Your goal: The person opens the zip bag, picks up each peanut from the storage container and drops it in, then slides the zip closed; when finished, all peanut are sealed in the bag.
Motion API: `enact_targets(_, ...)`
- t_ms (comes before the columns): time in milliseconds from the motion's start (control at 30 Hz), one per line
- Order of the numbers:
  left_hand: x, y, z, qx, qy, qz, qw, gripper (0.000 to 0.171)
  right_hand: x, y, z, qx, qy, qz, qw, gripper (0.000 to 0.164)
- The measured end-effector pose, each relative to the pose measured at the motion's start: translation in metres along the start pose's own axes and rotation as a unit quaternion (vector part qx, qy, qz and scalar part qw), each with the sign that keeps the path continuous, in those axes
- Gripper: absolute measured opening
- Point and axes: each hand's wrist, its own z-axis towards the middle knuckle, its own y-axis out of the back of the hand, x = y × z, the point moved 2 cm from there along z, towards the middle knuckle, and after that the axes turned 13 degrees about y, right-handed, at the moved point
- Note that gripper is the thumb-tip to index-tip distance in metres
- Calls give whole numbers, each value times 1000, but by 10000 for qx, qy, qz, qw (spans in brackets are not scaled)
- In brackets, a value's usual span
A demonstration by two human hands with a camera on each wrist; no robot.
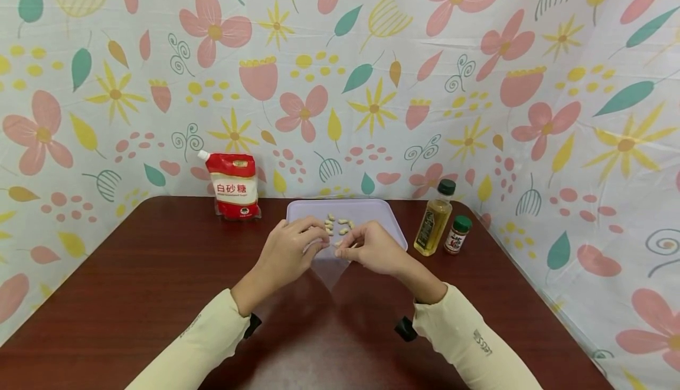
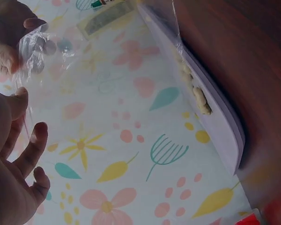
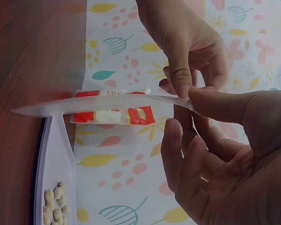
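Note:
Between the two hands hangs a clear plastic bag (image 1: 332, 273), its edge pinched at the top and its lower part hanging over the tray's near side. My left hand (image 1: 287, 245) grips one side of that edge, thumb against fingers. From the other side, my right hand (image 1: 373, 248) pinches it between thumb and forefinger, close to the left fingertips. In the right wrist view the bag (image 3: 103, 102) appears nearly edge-on, stretching away from the fingers. Several unshelled peanuts (image 1: 343, 222) lie behind the hands on a pale purple tray (image 1: 366, 204).
On the dark brown table (image 1: 175, 272), a red and white sugar pouch (image 1: 235, 186) stands at the back left. Right of the tray are an oil bottle (image 1: 432, 225) with a dark cap and a small green-capped jar (image 1: 458, 235). A flower-patterned cloth (image 1: 340, 83) hangs behind.

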Motion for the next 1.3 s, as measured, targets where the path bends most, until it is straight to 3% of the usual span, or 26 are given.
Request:
enact_targets(233,0,3,2,107,-25,238,9997,17,-3,0,-1,-98,21,201,9997,13)
enact_targets(467,2,1,1,-50,-170,303,9994,24,-2,2,-2,3,113,342,9994,19)
enact_targets(633,1,1,0,-244,-329,354,9985,27,-5,3,-1,204,501,526,9972,19)
enact_targets(833,1,0,0,-376,-398,377,9978,21,-12,5,-3,378,1300,478,9896,22)
enact_targets(967,3,0,1,-230,-240,55,9994,14,-15,4,-3,231,1798,115,9834,24)
enact_targets(1100,4,-2,0,3,-29,-592,9982,15,-13,0,-2,-168,2339,-233,9718,23)
enact_targets(1300,7,-7,-1,361,303,-1897,9807,16,-4,-3,0,-586,3200,-391,9448,21)
